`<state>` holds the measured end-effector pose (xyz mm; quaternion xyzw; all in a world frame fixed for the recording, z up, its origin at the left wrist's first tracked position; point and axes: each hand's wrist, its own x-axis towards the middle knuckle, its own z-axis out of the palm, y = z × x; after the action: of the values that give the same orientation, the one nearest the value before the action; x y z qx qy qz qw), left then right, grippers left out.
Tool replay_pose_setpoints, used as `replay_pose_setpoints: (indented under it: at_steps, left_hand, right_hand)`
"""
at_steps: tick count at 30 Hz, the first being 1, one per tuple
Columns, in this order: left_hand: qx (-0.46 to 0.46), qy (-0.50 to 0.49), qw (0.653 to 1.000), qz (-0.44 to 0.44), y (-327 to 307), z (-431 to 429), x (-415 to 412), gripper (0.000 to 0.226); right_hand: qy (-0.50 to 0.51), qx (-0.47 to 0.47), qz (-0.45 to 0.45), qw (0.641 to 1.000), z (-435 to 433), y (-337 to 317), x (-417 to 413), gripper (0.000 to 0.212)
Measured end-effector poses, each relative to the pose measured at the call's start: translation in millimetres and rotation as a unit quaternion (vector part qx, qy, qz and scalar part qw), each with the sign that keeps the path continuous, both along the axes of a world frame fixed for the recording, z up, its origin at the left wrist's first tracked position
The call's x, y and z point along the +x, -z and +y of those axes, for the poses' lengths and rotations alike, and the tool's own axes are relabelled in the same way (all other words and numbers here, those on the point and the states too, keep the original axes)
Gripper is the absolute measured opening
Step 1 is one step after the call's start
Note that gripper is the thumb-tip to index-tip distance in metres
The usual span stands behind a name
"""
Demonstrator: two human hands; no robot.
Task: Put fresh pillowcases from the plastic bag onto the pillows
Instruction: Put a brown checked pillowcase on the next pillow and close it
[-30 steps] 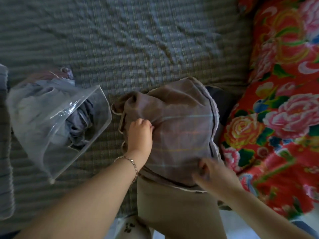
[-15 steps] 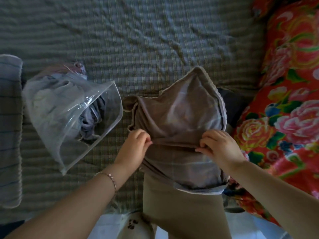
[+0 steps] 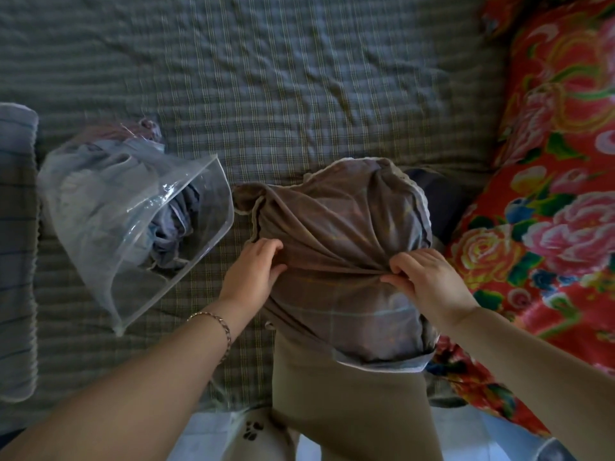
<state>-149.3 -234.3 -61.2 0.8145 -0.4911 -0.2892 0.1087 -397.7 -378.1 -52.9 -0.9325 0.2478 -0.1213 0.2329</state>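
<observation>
A brownish checked pillowcase (image 3: 346, 227) with a pale trimmed edge lies bunched over the far end of a tan pillow (image 3: 349, 404) at the bed's near edge. My left hand (image 3: 254, 271) grips the gathered cloth on the left side. My right hand (image 3: 429, 277) pinches a fold of the same pillowcase on the right. To the left lies a clear plastic bag (image 3: 109, 221), its mouth open toward the pillow, with crumpled blue-grey cloth (image 3: 173, 231) inside.
A green-grey checked sheet (image 3: 283, 94) covers the bed. A red floral quilt (image 3: 549, 194) is piled along the right side. A blue striped pillow (image 3: 16, 247) lies at the left edge. A dark cloth (image 3: 442, 201) shows behind the pillowcase.
Both hands have gathered the pillowcase further, and it now sits more bunched over the pillow's end. My right hand moved up from the lower hem to a fold higher on the case.
</observation>
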Motion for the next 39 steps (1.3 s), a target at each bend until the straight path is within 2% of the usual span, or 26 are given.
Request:
replay_pose_setpoints:
  at_steps: [2,5,9,11,13,15,18,21,23,24,25,27,28,30,33,35,37,39]
  left_hand:
    - [-0.004,0.023,1.000,-0.010,4.2,-2.4,2.7,0.017]
    - [-0.015,0.082,0.996,-0.030,7.4,-4.9,6.6,0.009]
    - [-0.069,0.061,0.996,-0.022,-13.3,-2.4,4.6,0.002]
    - [-0.045,0.023,0.999,-0.001,-21.8,11.3,-2.2,0.011]
    - [0.012,0.039,0.998,0.039,-19.1,34.3,-10.0,0.017]
    - [0.053,0.068,0.994,0.067,-12.2,49.0,-14.6,0.020]
    - [0.073,0.015,0.993,0.095,-5.1,46.3,-18.3,0.023]
    - [0.115,-0.049,0.987,0.100,-1.0,34.6,-20.9,0.026]
    - [0.148,-0.035,0.984,0.095,-3.2,36.7,-16.6,0.021]
    - [0.167,0.009,0.983,0.069,-5.3,41.9,-12.4,0.012]
    - [0.171,0.074,0.982,0.020,-3.9,50.2,-9.1,0.013]
    - [0.178,0.143,0.971,-0.063,2.1,64.5,-6.4,0.037]
    - [0.136,0.145,0.976,-0.093,6.4,66.7,-4.5,0.032]
    - [0.071,0.160,0.979,-0.103,4.4,58.1,1.0,0.007]
    - [0.040,0.160,0.985,-0.046,3.0,46.8,6.0,0.032]
    - [0.086,0.109,0.990,0.011,-1.2,48.2,-2.6,0.036]
    - [0.205,-0.006,0.975,0.083,-7.1,45.4,-14.8,0.035]
    - [0.304,-0.049,0.949,0.069,-15.0,26.3,-19.7,0.027]
  right_hand:
    - [0.002,0.004,-0.002,1.000,-0.7,-2.2,4.4,0.031]
    - [0.000,-0.016,0.044,0.999,-4.3,0.8,4.7,0.032]
    - [-0.042,-0.086,0.095,0.991,-10.6,11.9,-8.7,0.038]
    - [-0.044,-0.115,0.087,0.989,-14.1,14.4,-13.2,0.048]
    - [-0.062,-0.124,0.071,0.988,-16.4,14.5,-14.3,0.059]
    - [-0.078,-0.106,0.069,0.989,-13.8,14.0,-19.5,0.061]
    - [-0.036,-0.060,0.100,0.993,13.6,12.5,-37.4,0.065]
    - [0.056,-0.007,0.156,0.986,43.7,14.4,-49.6,0.051]
    - [0.082,0.037,0.174,0.981,50.9,17.9,-49.2,0.044]
    - [0.083,0.035,0.171,0.981,50.2,20.4,-49.2,0.048]
    - [0.079,0.014,0.170,0.982,46.6,21.5,-49.1,0.053]
    - [0.052,-0.023,0.165,0.985,34.1,21.1,-48.6,0.045]
    - [0.032,-0.037,0.158,0.986,26.0,20.3,-47.8,0.038]
    - [-0.024,-0.068,0.161,0.984,8.9,20.6,-45.7,0.028]
    - [-0.047,-0.069,0.174,0.981,-15.6,26.8,-47.2,0.020]
    - [-0.019,-0.030,0.190,0.981,-19.3,27.1,-45.8,0.026]
    - [0.000,0.024,0.222,0.975,-4.0,25.2,-44.7,0.023]
    - [0.027,0.071,0.240,0.968,21.6,26.9,-49.1,0.025]
